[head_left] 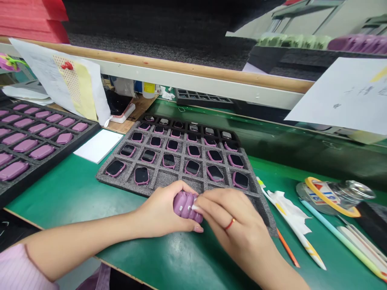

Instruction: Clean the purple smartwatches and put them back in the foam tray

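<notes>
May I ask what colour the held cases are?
The cases are purple, as the head view shows.

Blue digits (331, 197) including 1 and 8 on a bottle (335, 191) (handwriting (363, 89) on the hanging sheet (338, 102) illegible)

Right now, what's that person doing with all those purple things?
The person's left grip holds a little stack of purple pieces above the green table. The right grip is close beside the stack; something white shows there, too small to make out. Just beyond, a grey foam tray holds rows of dark-faced purple frames. A second tray with purple shells lies to the left.
</notes>
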